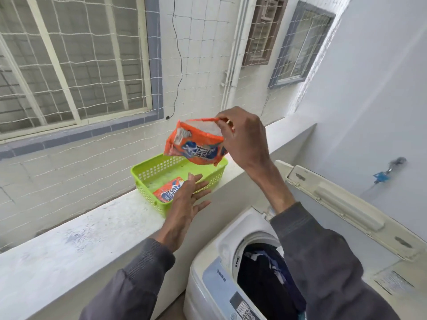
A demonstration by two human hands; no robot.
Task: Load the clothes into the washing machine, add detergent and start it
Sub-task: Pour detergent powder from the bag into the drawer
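My right hand (242,137) pinches the open top of an orange detergent packet (196,144) and holds it in the air above the green basket (147,175) on the ledge. White powder shows at the packet's mouth. A second orange packet (167,191) lies inside the basket. My left hand (184,204) hovers over the basket's near rim with fingers straight and holds nothing. The white top-load washing machine (215,280) stands at lower right, its lid (351,209) raised, with dark clothes (265,280) in the drum.
The white concrete ledge (80,245) runs from lower left to upper right beside the machine. Netting and a barred window (69,61) lie beyond it. A tap with a blue fitting (383,175) sticks out of the right wall. The machine's control panel (245,306) faces me.
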